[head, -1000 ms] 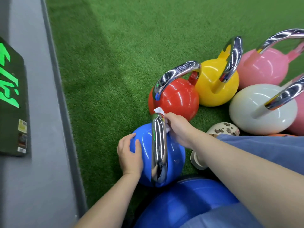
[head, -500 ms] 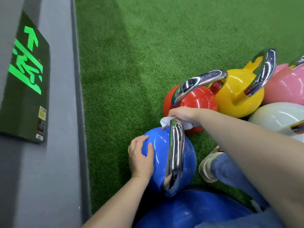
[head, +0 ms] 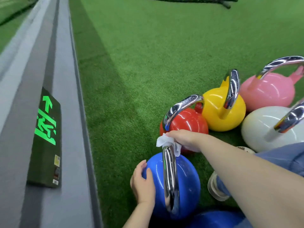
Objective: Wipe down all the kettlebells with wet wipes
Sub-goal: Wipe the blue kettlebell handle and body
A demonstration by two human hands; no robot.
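Note:
A blue kettlebell [head: 185, 181] with a chrome handle [head: 169, 175] stands on green turf near me. My left hand [head: 143, 183] lies flat against its left side, fingers spread on the ball. My right hand [head: 184, 139] grips a white wet wipe [head: 164, 141] wrapped over the far top end of the handle. Behind stand a red kettlebell [head: 189, 122], a yellow kettlebell [head: 217, 111], a pink kettlebell [head: 269, 91] and a white kettlebell [head: 263, 127].
A grey wall base [head: 49, 112] runs along the left, carrying a dark exit sign [head: 46, 137] with green symbols. Another blue ball [head: 217, 219] lies at the bottom edge. My shoe [head: 213, 188] and jeans leg sit right of the blue kettlebell. Black ropes [head: 197, 0] lie far away.
The view has tilted up and shifted, showing more turf and wall. My right hand stays at the far end of the handle with the wipe; my left hand still rests on the ball.

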